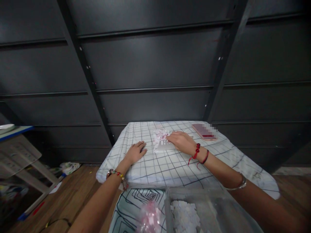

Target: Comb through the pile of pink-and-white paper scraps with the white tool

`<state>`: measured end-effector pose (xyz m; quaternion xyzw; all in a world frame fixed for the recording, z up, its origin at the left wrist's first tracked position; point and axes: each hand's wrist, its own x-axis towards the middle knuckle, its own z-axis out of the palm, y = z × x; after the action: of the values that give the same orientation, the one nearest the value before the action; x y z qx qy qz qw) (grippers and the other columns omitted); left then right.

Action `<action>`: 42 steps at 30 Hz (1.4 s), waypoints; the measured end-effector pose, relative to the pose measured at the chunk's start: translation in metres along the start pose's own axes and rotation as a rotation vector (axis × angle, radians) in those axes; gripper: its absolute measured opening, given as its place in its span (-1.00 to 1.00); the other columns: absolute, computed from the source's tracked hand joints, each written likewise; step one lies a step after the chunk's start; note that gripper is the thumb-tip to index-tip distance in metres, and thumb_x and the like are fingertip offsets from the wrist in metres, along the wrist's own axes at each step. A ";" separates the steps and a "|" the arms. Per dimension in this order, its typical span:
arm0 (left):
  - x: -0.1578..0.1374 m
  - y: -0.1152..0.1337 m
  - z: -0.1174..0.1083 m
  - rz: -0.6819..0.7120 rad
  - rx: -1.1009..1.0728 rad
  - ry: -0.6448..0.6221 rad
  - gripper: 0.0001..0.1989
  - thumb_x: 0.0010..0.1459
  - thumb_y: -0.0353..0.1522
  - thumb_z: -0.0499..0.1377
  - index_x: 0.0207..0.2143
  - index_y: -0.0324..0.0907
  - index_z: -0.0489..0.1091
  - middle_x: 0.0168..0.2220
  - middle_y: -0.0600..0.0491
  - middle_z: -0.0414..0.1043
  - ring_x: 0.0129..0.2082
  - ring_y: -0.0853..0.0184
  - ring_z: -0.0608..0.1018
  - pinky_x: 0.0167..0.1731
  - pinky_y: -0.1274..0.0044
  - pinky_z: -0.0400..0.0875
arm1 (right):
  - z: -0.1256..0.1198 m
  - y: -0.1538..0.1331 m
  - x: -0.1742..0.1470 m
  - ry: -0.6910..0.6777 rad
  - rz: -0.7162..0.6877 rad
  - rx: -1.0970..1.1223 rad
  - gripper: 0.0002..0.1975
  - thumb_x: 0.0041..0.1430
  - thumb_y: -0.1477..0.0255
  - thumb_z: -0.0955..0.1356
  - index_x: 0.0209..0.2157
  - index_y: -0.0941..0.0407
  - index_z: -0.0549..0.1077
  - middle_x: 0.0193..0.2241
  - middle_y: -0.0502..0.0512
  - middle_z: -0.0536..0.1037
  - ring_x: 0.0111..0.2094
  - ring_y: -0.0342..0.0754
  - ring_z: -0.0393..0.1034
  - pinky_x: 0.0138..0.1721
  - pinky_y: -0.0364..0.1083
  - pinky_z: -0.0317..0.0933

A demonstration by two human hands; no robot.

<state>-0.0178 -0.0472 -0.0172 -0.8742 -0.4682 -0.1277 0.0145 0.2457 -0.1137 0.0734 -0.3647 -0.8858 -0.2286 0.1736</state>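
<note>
My left hand point(137, 152) lies on the white checked cloth point(141, 132) with its fingers stretched out and nothing in them. To its right is a whitish, translucent flat piece point(165, 145) with a row of slots, perhaps plastic. Fingers of my right hand point(181, 142) are closed at this piece's right side, partly covering it. Just behind the slots sits a small heap of white and pink bits point(161, 134), too small to name.
A pink phone point(204, 132) lies at the table's back right. Nearer me are a grey plastic tub point(213, 207) holding white flakes point(186, 216) and a shiny pink plastic bag point(150, 220). A dark panelled wall point(153, 61) stands behind; another table point(19, 145) is at left.
</note>
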 end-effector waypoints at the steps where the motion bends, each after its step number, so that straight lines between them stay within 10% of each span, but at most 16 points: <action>1: 0.000 0.000 -0.001 -0.002 -0.001 0.004 -0.57 0.23 -0.22 -0.10 0.08 -0.22 0.21 0.14 -0.05 0.15 0.15 0.21 0.16 0.06 0.34 0.06 | 0.000 0.001 -0.001 0.001 -0.001 -0.001 -0.76 0.06 0.66 0.20 -0.28 0.20 0.42 -0.46 0.09 0.48 -0.37 -0.09 0.32 -0.31 -0.12 0.13; 42: -0.001 -0.001 0.002 -0.002 -0.043 0.056 -0.62 0.22 -0.27 -0.08 0.02 -0.22 0.25 0.09 -0.05 0.22 0.10 0.24 0.24 0.04 0.41 0.11 | -0.034 -0.019 -0.029 0.102 -0.141 0.047 -0.75 0.19 0.52 0.12 -0.32 0.18 0.41 -0.53 0.06 0.42 -0.45 -0.13 0.26 -0.38 -0.15 0.12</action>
<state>-0.0186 -0.0475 -0.0194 -0.8700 -0.4655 -0.1624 0.0087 0.2562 -0.1602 0.0823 -0.2849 -0.9045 -0.2375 0.2106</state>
